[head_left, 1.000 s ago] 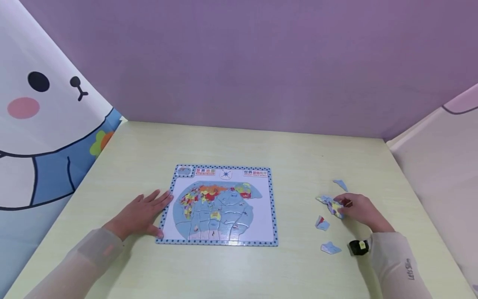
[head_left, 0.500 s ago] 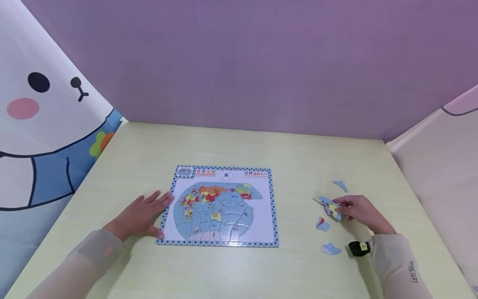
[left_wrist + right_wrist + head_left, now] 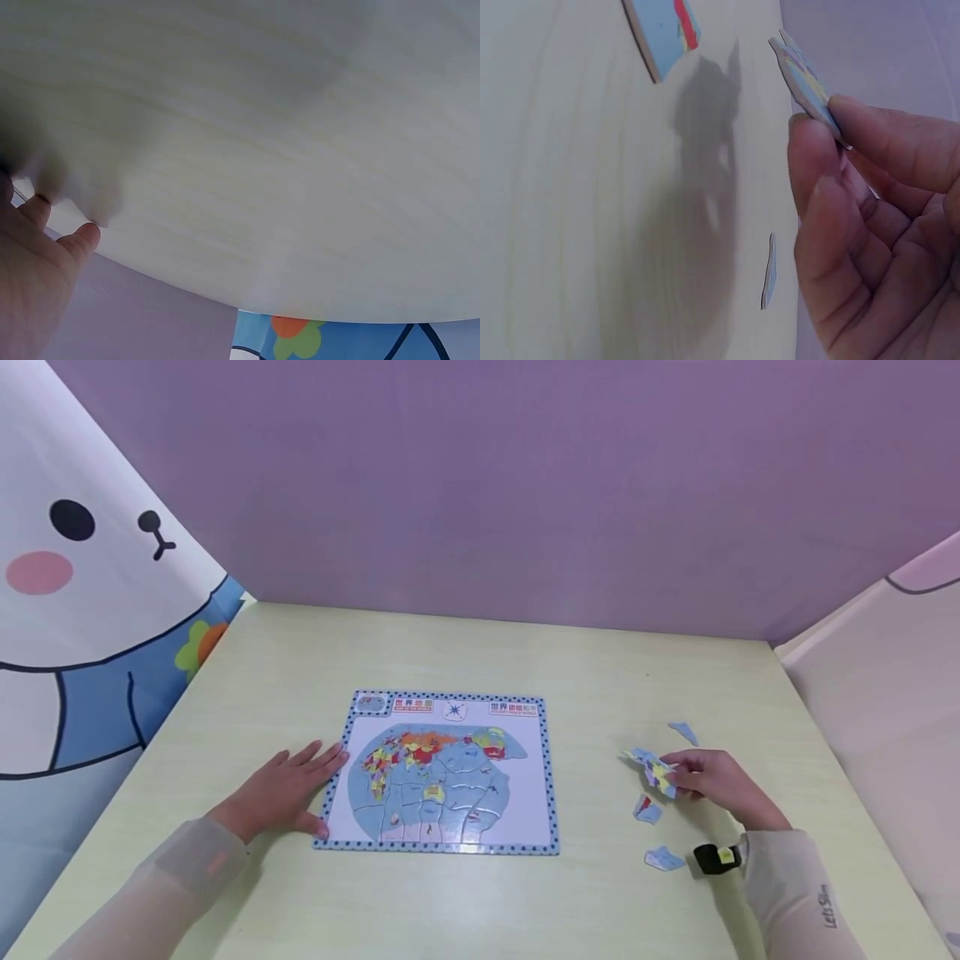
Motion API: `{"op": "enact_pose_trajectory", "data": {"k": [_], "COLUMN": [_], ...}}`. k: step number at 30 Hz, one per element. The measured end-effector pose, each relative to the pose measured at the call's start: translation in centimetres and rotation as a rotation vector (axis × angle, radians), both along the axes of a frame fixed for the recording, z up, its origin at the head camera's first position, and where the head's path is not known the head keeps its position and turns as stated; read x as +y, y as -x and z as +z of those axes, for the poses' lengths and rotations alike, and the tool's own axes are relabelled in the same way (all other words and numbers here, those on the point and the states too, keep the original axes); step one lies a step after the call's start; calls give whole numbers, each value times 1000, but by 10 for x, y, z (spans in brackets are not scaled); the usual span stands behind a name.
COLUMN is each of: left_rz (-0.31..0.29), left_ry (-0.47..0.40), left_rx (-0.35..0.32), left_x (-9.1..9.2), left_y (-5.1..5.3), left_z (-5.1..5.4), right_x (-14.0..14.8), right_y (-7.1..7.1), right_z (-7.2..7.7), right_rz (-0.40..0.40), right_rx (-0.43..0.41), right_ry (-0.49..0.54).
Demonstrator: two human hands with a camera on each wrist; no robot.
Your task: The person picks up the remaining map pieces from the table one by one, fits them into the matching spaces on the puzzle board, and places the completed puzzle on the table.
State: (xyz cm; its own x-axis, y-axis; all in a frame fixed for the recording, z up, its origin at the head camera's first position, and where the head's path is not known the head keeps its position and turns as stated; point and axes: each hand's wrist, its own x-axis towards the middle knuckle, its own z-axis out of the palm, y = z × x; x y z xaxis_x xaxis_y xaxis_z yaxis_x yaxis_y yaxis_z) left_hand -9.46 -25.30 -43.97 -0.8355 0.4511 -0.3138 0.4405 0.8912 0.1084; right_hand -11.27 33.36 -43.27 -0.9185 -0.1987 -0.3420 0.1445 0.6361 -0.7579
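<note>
R grip [image 3: 717, 783] pinches map pc [image 3: 652, 770] over surface [image 3: 450, 647]; L grip [image 3: 277, 793], spread, touches L edge of board [image 3: 528, 814]. Around: 3 loose pcs [image 3: 647, 811], blk device [image 3: 716, 859] by R cuff [image 3: 774, 856].

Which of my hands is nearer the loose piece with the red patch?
Right. In the head view, the right hand is close, up and right of the red-patched piece. The left hand is far left, at the puzzle board's left edge.

The left wrist view is dim, perhaps slightly blurred, the table [image 3: 300, 187] shadowed.
</note>
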Motion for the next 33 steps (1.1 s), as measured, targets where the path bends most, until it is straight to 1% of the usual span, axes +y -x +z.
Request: {"op": "enact_pose_trajectory", "data": {"k": [5, 14, 21, 33], "left_rz": [-3, 1, 5, 8], "left_ry": [5, -1, 13, 3], "left_rx": [1, -9, -7, -7], "left_x": [0, 3, 4, 4], "left_y": [0, -2, -2, -3], "left_z": [1, 3, 5, 6], "right_x": [-2, -8, -13, -24], "right_y": [1, 2, 6, 5], "right_z": [-1, -2, -6, -11], "right_rz": [11, 12, 26, 51], "right_rx": [13, 9, 18, 30], "right_ry": [-9, -7, 22, 53]}}
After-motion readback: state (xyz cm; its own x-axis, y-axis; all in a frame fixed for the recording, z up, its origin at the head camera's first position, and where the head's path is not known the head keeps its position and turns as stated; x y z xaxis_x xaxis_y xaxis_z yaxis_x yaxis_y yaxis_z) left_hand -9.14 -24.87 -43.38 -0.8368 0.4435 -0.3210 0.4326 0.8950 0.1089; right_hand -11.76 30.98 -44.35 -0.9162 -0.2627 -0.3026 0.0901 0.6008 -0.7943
